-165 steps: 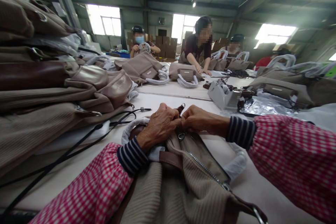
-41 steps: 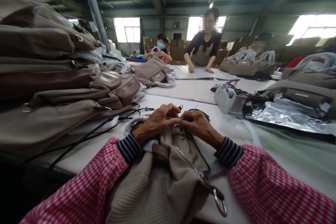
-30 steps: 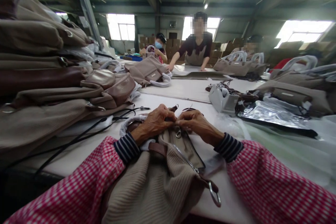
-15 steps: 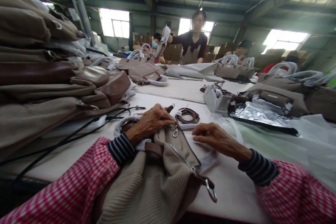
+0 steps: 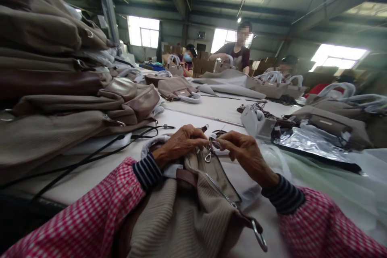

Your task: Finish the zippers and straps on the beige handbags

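A beige ribbed handbag [image 5: 178, 217] lies in front of me, its zipper [image 5: 219, 187] open along the top. My left hand [image 5: 183, 141] is closed in a pinch at the far end of the opening, on a narrow brown strap [image 5: 214, 143]. Thumb and finger of my right hand [image 5: 246, 151] pinch the same strap from the other side. Just below the fingertips hangs a small silver snap hook [image 5: 208, 157]. A larger metal ring [image 5: 259, 236] sticks out at the bag's near corner. The coiled part of the strap is mostly hidden behind my hands.
Stacked bags [image 5: 60, 100] rise high on the left, with black cords [image 5: 99, 147] trailing from them. To the right are a white box [image 5: 256, 123], a silver plastic pouch [image 5: 308, 137] and clear sheeting [image 5: 335, 181]. Across the table a person [image 5: 240, 52] stands among more bags.
My right hand has moved left to meet my left hand and now pinches the strap. The camera view has shifted slightly. The person opposite has lowered an arm to a bag.
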